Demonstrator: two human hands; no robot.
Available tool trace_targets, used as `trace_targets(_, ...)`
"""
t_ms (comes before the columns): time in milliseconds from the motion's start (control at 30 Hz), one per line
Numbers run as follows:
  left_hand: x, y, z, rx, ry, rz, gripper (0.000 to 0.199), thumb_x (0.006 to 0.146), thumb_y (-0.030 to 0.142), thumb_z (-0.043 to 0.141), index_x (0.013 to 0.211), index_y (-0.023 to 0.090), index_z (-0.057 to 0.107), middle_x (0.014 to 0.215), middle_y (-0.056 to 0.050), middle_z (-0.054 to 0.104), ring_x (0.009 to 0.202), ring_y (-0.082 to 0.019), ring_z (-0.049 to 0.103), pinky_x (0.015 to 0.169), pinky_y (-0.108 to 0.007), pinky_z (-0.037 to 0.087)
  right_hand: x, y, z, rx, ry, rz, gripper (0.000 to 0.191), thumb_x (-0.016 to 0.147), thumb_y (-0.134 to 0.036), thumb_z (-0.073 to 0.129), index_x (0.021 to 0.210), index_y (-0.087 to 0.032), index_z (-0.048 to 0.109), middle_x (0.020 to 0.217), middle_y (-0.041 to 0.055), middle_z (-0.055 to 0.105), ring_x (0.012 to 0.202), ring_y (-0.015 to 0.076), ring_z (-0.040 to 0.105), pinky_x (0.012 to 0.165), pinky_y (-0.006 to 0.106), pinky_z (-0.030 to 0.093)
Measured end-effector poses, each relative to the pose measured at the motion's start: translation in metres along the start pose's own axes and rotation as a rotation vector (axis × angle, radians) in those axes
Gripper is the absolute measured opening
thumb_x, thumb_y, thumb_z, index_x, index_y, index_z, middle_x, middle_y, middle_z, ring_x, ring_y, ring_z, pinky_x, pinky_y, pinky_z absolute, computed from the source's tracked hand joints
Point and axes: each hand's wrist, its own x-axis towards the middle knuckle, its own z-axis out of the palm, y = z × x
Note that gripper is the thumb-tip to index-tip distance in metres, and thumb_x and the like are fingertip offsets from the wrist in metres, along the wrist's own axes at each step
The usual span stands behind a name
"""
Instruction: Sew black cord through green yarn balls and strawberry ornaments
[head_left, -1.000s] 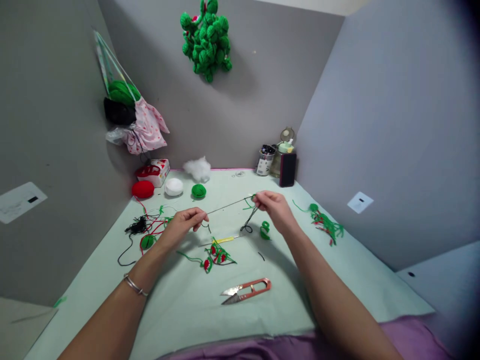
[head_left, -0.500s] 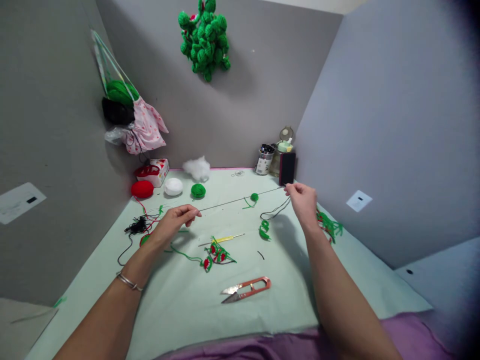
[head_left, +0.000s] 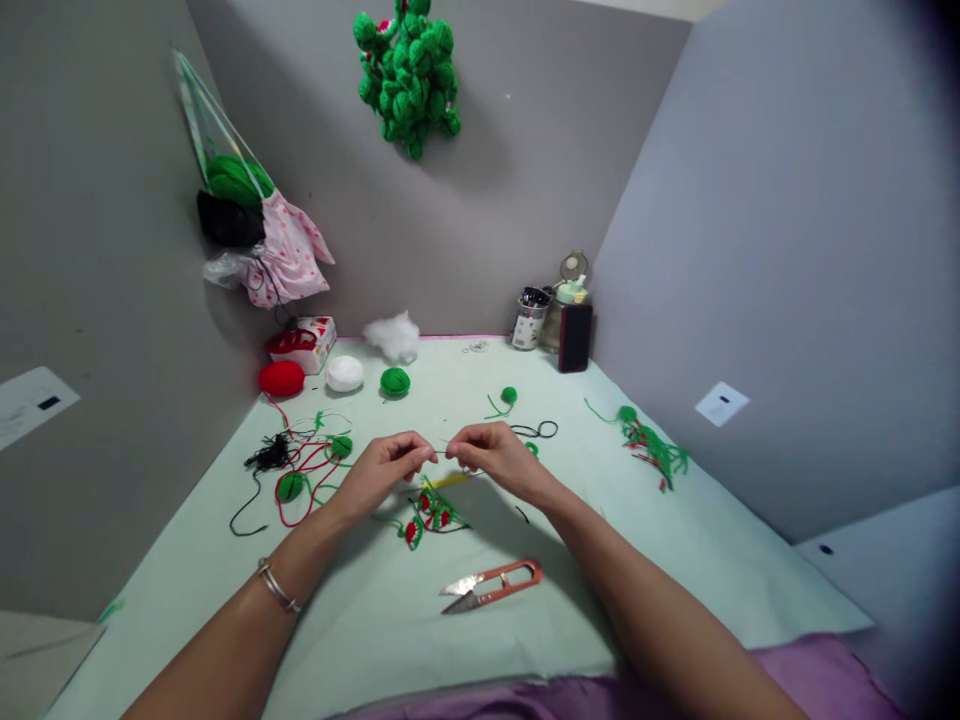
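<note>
My left hand (head_left: 386,470) pinches a thin black yarn (head_left: 441,454) between thumb and fingers. Close beside it, my right hand (head_left: 495,458) is closed on the same yarn, with a short stretch showing between the fingertips. Whether a needle is among the fingers cannot be made out. Below the hands lies a yellow-handled crochet hook (head_left: 448,481), partly covered. Small red and green crocheted pieces (head_left: 429,512) lie just in front of it. A loop of black yarn (head_left: 549,429) rests on the table behind my right hand, and a green piece there is mostly hidden.
Orange thread snips (head_left: 510,578) lie near the front. Tangled black yarn (head_left: 274,452) and green balls (head_left: 290,487) are at left. Red (head_left: 282,378), white (head_left: 345,374) and green yarn balls (head_left: 395,382) stand behind. Green-red crochet pieces (head_left: 654,445) lie right; a dark phone-like block (head_left: 575,338) stands at back.
My hands have come together over the middle of the table, my right hand moving left and my left hand right. The long taut span of black yarn between them is now short.
</note>
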Motion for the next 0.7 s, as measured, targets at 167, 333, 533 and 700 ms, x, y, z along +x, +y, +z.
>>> trace_targets(167, 0.002, -0.004, -0.004, -0.06, -0.024, -0.025, 0.035, 0.086, 0.049, 0.062, 0.087, 0.017, 0.075, 0.063, 0.001, 0.052, 0.064, -0.015, 0.046, 0.065, -0.028, 0.039, 0.001, -0.001, -0.016, -0.008, 0.116, -0.02, 0.02, 0.081, -0.035, 0.067, 0.074, -0.016, 0.07, 0.061, -0.0021, 0.056, 0.058, 0.011, 0.042, 0.057, 0.025, 0.033)
trace_targets(333, 0.004, -0.01, -0.002, -0.221, -0.012, -0.054, 0.027, 0.073, 0.045, 0.078, 0.071, 0.018, 0.074, 0.068, -0.002, 0.057, 0.071, -0.017, 0.052, 0.069, -0.029, 0.042, 0.001, -0.001, -0.014, -0.058, 0.156, -0.03, 0.017, 0.082, -0.031, 0.065, 0.075, -0.016, 0.069, 0.061, -0.0026, 0.056, 0.057, 0.011, 0.042, 0.056, 0.025, 0.033)
trace_targets(533, 0.002, -0.01, 0.005, -0.582, 0.031, -0.174, 0.03, 0.065, 0.038, 0.088, 0.065, 0.014, 0.069, 0.064, 0.003, 0.051, 0.055, -0.006, 0.04, 0.055, -0.02, 0.036, 0.003, 0.006, -0.006, -0.127, 0.191, -0.108, 0.014, 0.087, -0.024, 0.065, 0.076, -0.016, 0.069, 0.065, -0.002, 0.059, 0.06, 0.0109, 0.047, 0.058, 0.024, 0.036)
trace_targets(700, 0.002, -0.005, 0.011, -0.872, 0.076, -0.177, 0.033, 0.065, 0.035, 0.09, 0.075, 0.009, 0.073, 0.071, 0.0, 0.057, 0.053, -0.003, 0.041, 0.052, -0.016, 0.039, 0.002, 0.016, 0.006, -0.462, 0.276, -0.327, 0.013, 0.092, -0.019, 0.064, 0.082, -0.017, 0.071, 0.076, 0.0009, 0.062, 0.065, 0.0112, 0.053, 0.065, 0.023, 0.04)
